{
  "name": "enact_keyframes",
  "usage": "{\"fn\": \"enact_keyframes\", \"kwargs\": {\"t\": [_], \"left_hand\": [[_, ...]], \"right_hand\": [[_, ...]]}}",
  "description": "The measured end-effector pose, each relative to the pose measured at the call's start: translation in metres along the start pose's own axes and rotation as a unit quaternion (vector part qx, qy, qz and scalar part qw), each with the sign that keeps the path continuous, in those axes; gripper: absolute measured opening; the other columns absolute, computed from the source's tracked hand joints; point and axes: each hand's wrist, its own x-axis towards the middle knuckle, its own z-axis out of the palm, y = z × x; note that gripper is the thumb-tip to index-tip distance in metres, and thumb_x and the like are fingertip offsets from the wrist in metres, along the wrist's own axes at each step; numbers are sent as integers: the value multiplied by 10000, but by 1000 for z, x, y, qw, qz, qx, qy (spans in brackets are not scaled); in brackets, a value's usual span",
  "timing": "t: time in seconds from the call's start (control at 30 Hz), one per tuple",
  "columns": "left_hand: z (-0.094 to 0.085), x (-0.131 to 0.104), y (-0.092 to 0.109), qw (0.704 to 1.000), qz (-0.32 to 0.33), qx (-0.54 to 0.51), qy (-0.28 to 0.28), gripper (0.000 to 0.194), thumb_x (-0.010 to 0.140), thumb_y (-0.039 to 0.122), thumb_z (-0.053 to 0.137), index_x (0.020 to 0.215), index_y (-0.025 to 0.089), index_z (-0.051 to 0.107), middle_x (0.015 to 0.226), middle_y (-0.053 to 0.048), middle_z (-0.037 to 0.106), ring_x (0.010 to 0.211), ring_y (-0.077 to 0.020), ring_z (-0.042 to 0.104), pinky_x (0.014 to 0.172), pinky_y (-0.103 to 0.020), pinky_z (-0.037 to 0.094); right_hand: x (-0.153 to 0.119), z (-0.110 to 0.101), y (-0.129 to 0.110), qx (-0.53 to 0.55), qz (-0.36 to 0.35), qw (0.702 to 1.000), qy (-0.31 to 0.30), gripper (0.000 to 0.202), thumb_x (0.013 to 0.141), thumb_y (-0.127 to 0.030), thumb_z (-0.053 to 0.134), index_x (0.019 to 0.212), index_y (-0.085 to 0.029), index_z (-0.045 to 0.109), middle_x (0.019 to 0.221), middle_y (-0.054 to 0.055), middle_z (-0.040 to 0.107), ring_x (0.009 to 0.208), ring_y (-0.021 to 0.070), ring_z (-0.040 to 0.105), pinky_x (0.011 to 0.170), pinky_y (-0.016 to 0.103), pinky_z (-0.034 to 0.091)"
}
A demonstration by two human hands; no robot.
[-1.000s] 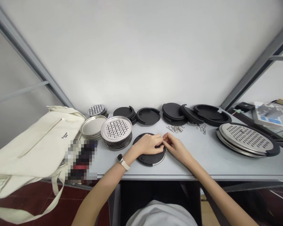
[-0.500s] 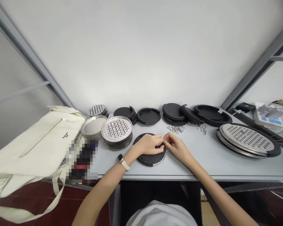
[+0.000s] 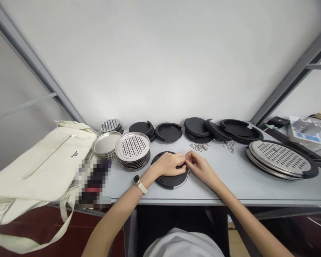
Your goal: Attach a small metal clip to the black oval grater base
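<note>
A black round disc-shaped lid [image 3: 167, 181] lies flat near the table's front, a strip of silver metal rim showing at its lower right. My left hand [image 3: 170, 164] lies over it, fingers bent and thumb curled in at its right edge. My right hand [image 3: 199, 165] meets the left fingertips at that edge, thumb and forefinger pinched together. What the pinch holds is too small to make out; a tiny bit of metal [image 3: 188, 171] shows just below it.
Behind are wire hooks [image 3: 199, 146], more hooks [image 3: 229, 146] and black round trays [image 3: 169, 132]. Stacked metal graters [image 3: 132, 147] and plain metal discs [image 3: 107, 143] stand left; larger grater discs [image 3: 280, 157] lie right. A cream bag [image 3: 42, 164] hangs over the left edge.
</note>
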Motion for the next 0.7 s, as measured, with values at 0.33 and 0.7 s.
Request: {"fn": "enact_keyframes", "kwargs": {"t": [0.33, 0.7], "left_hand": [[0, 0, 0, 1000, -6, -2, -9, 187, 858, 305, 473, 721, 179, 487, 748, 8, 528, 580, -103, 486, 518, -273, 321], [0, 0, 0, 1000, -6, -2, -6, 195, 856, 301, 471, 705, 178, 488, 735, 5, 520, 567, -102, 475, 517, -272, 317]], "right_hand": [[1, 1, 4, -2, 9, 1000, 12, 129, 867, -318, 511, 801, -207, 516, 710, -2, 563, 650, 147, 530, 607, 270, 439], [1, 3, 14, -5, 12, 1000, 26, 115, 848, -318, 544, 827, -211, 509, 726, 0, 571, 653, 146, 539, 602, 273, 446]]}}
